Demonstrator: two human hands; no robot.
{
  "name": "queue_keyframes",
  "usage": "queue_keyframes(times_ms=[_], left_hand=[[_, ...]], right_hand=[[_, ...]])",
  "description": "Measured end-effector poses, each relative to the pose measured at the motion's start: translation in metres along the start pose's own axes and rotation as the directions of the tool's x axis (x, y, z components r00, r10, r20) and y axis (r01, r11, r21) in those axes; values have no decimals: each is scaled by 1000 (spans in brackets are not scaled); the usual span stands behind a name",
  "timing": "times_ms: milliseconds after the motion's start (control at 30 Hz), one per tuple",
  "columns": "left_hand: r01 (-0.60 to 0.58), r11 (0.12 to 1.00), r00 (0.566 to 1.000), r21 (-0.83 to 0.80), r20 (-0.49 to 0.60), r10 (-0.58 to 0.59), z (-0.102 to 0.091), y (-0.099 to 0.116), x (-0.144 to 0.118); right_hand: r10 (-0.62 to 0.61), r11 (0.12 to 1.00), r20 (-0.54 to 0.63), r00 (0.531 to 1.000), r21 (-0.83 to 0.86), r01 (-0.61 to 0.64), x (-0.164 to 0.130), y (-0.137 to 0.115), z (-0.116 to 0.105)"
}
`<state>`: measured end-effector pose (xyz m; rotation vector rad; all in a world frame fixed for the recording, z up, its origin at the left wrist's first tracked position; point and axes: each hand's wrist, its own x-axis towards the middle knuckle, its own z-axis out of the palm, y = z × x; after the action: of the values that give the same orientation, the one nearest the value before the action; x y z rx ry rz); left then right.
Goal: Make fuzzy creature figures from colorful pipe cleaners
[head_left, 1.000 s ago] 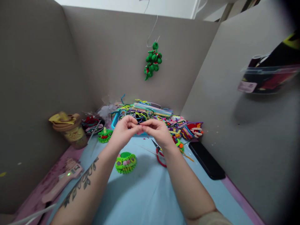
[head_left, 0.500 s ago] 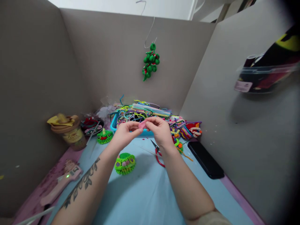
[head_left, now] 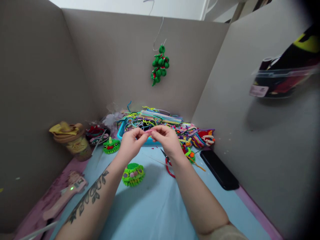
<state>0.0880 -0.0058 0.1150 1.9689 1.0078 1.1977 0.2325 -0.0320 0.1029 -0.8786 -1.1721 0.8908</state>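
Both hands sit a little higher and closer together than half a second ago, and the pink piece (head_left: 149, 132), then a plump tuft by the right thumb, now shows only as a thin sliver. It is pinched between left hand (head_left: 130, 144) and right hand (head_left: 168, 140), each grip closed on one end with thumb and forefinger, probably so small work stays steady in the air. They hold it just in front of the blue tray (head_left: 121, 131) of coloured stems, well above the bench (head_left: 155, 206). Red scissors (head_left: 168, 164) lie under the right wrist; a green round piece (head_left: 133, 174) lies nearer than the tray, by the left forearm.
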Motion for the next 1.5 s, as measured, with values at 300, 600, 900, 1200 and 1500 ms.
queue_keyframes(times_ms=[300, 600, 900, 1200, 1500], left_hand=[[-20, 997, 996, -69, 81, 25, 1, -1, 4], [11, 998, 999, -66, 31, -9, -3, 1, 3], [63, 975, 997, -212, 49, -53, 4, 0, 1], [164, 907, 985, -388, 121, -127, 9, -2, 0], [251, 867, 964, -430, 194, -183, 8, -1, 0]], right_hand=[[-46, 998, -81, 996, -40, 43, 0, 0, -1], [41, 999, -23, 999, 35, -40, 2, 5, -4], [97, 977, -54, 994, 195, -85, 2, 2, -3], [84, 976, -100, 991, 209, -62, 3, 4, -1], [41, 998, -148, 988, 45, -35, 3, 4, 0]])
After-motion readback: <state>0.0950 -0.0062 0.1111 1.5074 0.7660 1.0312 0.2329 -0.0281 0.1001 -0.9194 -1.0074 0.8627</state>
